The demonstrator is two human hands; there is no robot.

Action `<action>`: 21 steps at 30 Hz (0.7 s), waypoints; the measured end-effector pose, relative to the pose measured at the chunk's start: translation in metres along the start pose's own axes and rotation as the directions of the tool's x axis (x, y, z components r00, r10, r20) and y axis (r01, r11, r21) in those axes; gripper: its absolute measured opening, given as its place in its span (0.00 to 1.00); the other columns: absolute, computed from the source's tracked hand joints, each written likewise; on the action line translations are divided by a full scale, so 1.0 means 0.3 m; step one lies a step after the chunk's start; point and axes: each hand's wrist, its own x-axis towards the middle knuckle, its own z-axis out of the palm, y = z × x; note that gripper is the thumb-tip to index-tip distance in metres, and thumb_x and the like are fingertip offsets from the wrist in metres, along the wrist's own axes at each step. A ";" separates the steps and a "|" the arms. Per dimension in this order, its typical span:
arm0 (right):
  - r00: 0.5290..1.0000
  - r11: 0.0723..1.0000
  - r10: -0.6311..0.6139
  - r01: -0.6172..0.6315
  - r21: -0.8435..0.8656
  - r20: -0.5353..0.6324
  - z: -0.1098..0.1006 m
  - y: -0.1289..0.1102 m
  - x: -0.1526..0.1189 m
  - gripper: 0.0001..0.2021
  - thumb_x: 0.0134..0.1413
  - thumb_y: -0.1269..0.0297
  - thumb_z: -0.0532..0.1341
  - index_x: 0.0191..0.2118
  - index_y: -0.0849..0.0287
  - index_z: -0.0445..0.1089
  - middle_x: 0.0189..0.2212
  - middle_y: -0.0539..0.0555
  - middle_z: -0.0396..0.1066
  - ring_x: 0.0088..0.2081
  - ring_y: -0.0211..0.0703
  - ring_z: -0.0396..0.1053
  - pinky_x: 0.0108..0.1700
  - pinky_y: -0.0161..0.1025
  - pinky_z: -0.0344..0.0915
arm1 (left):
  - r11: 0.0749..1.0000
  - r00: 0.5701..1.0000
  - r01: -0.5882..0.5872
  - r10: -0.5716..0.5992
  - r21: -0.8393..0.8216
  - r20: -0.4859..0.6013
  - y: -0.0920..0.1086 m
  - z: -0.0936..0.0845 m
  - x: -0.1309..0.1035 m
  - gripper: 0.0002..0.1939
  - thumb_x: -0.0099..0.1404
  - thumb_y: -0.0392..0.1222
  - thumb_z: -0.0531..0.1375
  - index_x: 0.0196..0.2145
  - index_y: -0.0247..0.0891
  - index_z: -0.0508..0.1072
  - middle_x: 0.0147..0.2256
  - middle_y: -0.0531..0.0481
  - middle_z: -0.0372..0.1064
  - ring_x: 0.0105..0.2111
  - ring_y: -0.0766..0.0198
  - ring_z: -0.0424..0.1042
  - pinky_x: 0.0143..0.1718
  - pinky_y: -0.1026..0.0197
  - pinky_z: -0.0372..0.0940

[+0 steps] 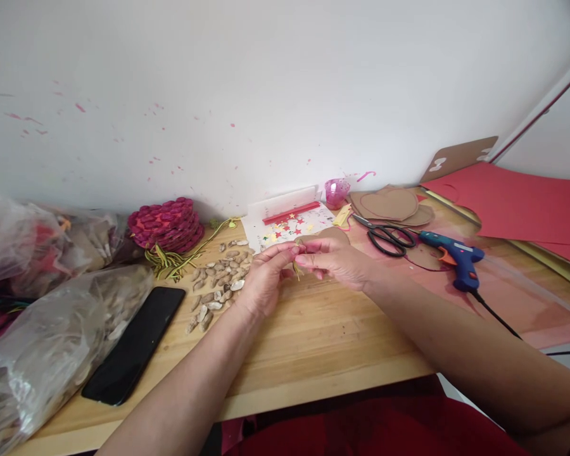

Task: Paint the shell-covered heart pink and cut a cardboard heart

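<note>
My left hand [270,272] and my right hand [339,261] meet over the middle of the wooden table, fingertips pinched together. Between them is a thin yellow-green cord [297,272], its end hanging below the fingers; the fingers cover most of it. Left of my left hand lie many peanut shells [223,272], some split open. A rounded piece of brown cardboard [335,236] shows partly behind my right hand. Just beyond the fingers, small red, gold and green stars [289,226] are scattered on a white sheet [255,231] with a red stick [292,213] on it.
Black-handled scissors [387,239] and a blue glue gun [456,256] with a cord lie to the right. Cardboard hearts [389,206], red sheets [517,202] and a pink cup [336,192] stand behind. A magenta stack [165,225], phone [135,345] and plastic bags [57,348] occupy the left.
</note>
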 end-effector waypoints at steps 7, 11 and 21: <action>1.000 1.000 0.020 -0.020 0.009 -0.013 0.023 0.017 0.003 0.20 0.44 0.48 0.73 0.27 0.61 0.71 0.20 0.44 0.61 0.23 0.31 0.55 0.24 0.33 0.50 | 0.992 0.998 0.067 -0.065 -0.107 0.020 0.000 0.007 -0.005 0.09 0.51 0.41 0.72 0.29 0.36 0.80 0.31 0.49 0.77 0.29 0.66 0.71 0.29 0.64 0.62; 0.998 0.993 0.029 -0.035 -0.115 -0.050 0.031 0.022 0.003 0.20 0.45 0.48 0.72 0.28 0.61 0.73 0.19 0.46 0.64 0.22 0.31 0.56 0.24 0.33 0.50 | 0.991 0.998 0.057 -0.059 -0.124 -0.008 0.008 -0.002 0.006 0.10 0.50 0.41 0.73 0.29 0.35 0.80 0.31 0.50 0.77 0.29 0.67 0.71 0.29 0.66 0.64; 0.998 0.924 0.057 -0.063 -0.377 -0.028 0.022 0.034 0.000 0.14 0.51 0.53 0.67 0.29 0.60 0.74 0.20 0.46 0.65 0.23 0.32 0.58 0.25 0.33 0.51 | 0.985 1.000 0.008 -0.007 -0.173 0.008 0.029 -0.017 0.021 0.08 0.51 0.35 0.72 0.30 0.30 0.81 0.29 0.47 0.76 0.25 0.72 0.71 0.26 0.72 0.66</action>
